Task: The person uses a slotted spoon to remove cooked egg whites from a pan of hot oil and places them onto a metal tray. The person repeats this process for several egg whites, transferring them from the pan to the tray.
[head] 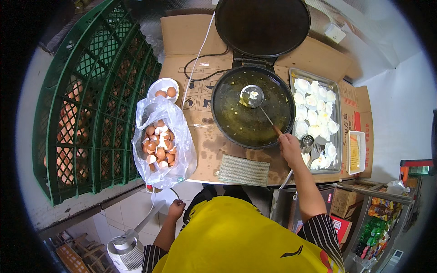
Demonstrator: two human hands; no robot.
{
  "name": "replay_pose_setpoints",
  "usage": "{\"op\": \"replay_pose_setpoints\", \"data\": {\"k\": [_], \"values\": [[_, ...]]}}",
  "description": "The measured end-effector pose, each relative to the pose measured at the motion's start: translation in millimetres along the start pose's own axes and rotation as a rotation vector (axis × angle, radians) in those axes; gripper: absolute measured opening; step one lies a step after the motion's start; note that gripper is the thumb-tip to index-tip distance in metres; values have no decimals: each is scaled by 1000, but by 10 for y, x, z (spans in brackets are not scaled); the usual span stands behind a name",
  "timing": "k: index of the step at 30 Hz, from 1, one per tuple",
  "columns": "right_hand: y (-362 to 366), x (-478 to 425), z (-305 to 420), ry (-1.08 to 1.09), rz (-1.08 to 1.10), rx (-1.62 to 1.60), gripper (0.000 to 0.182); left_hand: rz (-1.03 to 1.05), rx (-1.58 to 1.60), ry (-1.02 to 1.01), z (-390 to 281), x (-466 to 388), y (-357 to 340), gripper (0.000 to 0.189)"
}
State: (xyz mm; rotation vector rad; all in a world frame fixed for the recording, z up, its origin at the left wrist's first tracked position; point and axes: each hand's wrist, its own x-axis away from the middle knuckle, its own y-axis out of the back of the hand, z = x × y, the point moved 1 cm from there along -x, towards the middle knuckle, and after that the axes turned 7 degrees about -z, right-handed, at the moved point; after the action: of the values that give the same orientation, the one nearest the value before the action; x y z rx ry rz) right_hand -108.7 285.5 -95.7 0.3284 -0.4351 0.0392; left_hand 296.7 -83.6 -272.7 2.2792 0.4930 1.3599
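Note:
My right hand (291, 146) grips the wooden handle of a metal strainer ladle (252, 96), whose round head holds white and yellow egg bits over the oil in a round electric griddle pan (235, 128). Small bits float in the oil. To the right, a steel tray (337, 146) holds many cooked eggs (311, 101), with a slotted turner (315, 150) and a perforated spoon (307, 140) resting there. My left hand (177, 209) hangs low near my waist, fingers curled; whether it holds anything is unclear. A folded striped cloth (244, 170) lies before the pan.
At left stand a plastic bag (187, 153) of broken eggshells (160, 145), a white bowl (170, 83) with two eggs, and green crates (95, 136) of eggs. The griddle's black lid (263, 25) is raised. A white container (362, 150) sits far right; a white fan (124, 250) stands below left.

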Motion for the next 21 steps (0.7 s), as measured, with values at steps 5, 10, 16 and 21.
{"op": "replay_pose_setpoints", "data": {"k": [5,10,16,21], "values": [[-120,103,28,-149,99,-167,27,-18,9,0,69,-15,11,36],[-191,200,32,-271,167,-259,28,-25,26,-9,150,-38,12,37],[-175,352,116,-319,222,-402,27,-25,17,-17,299,-109,-17,38],[-101,580,355,-271,144,-415,26,-15,25,-23,310,-131,-25,38]]}}
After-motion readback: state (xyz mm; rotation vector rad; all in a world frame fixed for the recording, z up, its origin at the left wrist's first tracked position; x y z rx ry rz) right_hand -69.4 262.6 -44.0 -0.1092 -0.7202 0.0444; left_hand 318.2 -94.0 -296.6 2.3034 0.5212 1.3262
